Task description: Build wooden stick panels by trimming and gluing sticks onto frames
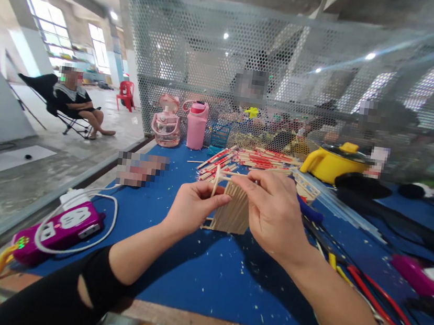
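Note:
A small structure of thin wooden sticks [231,213] stands on the blue table top, its near wall made of sticks laid side by side. My left hand [190,206] is closed at its left side, thumb and fingers pinching the frame near an upright stick. My right hand [275,206] reaches over from the right, thumb and fingers closed on a thin wooden stick [233,174] along the structure's top. The right fingers partly hide its right side. Behind the hands lies a pile of sticks in red and white paper wrappers [265,159].
A purple power strip [60,230] with a white cable lies at left. Pink bottles [196,128] stand by the perforated metal screen [197,65]. At right are a yellow pot [330,163], clear glue sticks [349,210] and red-handled pliers [378,298]. A person [76,98] sits far left.

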Demonstrator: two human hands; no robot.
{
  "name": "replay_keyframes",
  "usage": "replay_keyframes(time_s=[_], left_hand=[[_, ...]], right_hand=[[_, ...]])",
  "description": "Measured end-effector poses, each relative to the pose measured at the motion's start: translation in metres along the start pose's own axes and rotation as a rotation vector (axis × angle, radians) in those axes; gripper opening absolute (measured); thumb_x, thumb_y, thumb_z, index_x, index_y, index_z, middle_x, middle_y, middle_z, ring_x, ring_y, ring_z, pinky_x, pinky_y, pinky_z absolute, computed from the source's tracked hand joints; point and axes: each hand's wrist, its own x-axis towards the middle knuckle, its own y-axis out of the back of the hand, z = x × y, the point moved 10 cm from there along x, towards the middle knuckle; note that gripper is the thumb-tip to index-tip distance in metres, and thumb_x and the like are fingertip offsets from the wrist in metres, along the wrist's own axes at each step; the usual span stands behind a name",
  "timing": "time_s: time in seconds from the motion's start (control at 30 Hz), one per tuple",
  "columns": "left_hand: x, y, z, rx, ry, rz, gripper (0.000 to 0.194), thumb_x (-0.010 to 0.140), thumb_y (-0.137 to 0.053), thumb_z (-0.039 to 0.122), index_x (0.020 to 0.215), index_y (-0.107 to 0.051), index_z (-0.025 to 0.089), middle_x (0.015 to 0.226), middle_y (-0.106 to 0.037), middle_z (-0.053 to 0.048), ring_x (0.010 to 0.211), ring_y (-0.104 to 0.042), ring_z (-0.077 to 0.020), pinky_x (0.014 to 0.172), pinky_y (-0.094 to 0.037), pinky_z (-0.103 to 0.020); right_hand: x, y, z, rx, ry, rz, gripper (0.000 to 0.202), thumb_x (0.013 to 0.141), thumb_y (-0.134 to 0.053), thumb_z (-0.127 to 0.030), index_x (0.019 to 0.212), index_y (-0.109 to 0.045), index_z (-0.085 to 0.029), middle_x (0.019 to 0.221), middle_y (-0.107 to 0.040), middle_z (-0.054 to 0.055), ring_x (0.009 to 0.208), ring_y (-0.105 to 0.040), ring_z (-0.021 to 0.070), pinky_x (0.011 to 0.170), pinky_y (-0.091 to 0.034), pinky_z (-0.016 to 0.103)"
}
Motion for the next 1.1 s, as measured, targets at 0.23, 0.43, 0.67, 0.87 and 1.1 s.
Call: replay_keyframes(time_s=[0.23,0.43,0.67,0.87,1.1], left_hand=[[-0.001,-0.004,0.006,-0.035,-0.036,-0.054,0.024,0.066,-0.076,0.03,0.085,-0.072,0.016,0.08,-0.073,-0.003,0.069,-0.061,-0.0124,0.071,-0.048,-0.027],[-0.001,-0.001,0.007,0.027,-0.051,-0.015,0.017,0.067,-0.075,0.029,0.076,-0.071,0.015,0.068,-0.07,-0.001,0.061,-0.058,-0.0111,0.063,-0.046,-0.025],[-0.002,0.0,0.013,0.061,-0.08,-0.012,0.017,0.069,-0.073,0.029,0.078,-0.071,0.014,0.069,-0.071,-0.001,0.061,-0.059,-0.0108,0.063,-0.047,-0.024],[-0.015,0.022,0.05,0.236,-0.361,0.197,0.025,0.079,-0.064,0.031,0.097,-0.068,0.015,0.085,-0.072,-0.006,0.073,-0.064,-0.0144,0.066,-0.052,-0.025],[-0.038,0.008,0.095,0.673,-0.836,0.22,0.024,0.081,-0.054,0.012,0.096,-0.07,0.021,0.105,-0.071,-0.006,0.097,-0.061,-0.0191,0.091,-0.046,-0.038]], right_hand=[[-0.001,-0.001,0.0,-0.013,-0.004,-0.005,0.031,0.088,-0.043,-0.011,0.109,-0.064,-0.019,0.092,-0.062,0.007,0.087,-0.052,0.0211,0.077,-0.039,0.037],[-0.003,-0.002,0.002,-0.004,-0.017,-0.014,0.03,0.087,-0.046,-0.012,0.11,-0.063,-0.02,0.094,-0.062,0.007,0.09,-0.052,0.022,0.079,-0.039,0.038],[-0.003,-0.002,0.002,0.014,-0.034,-0.012,0.028,0.087,-0.048,-0.014,0.109,-0.064,-0.019,0.095,-0.062,0.007,0.09,-0.052,0.0223,0.08,-0.039,0.038],[-0.004,-0.003,0.004,0.034,-0.062,-0.02,0.029,0.087,-0.048,-0.015,0.111,-0.063,-0.021,0.095,-0.061,0.006,0.091,-0.052,0.0217,0.082,-0.038,0.038],[-0.004,-0.003,0.003,0.049,-0.085,-0.022,0.027,0.087,-0.048,-0.016,0.108,-0.064,-0.02,0.095,-0.061,0.007,0.091,-0.052,0.0224,0.082,-0.038,0.04]])
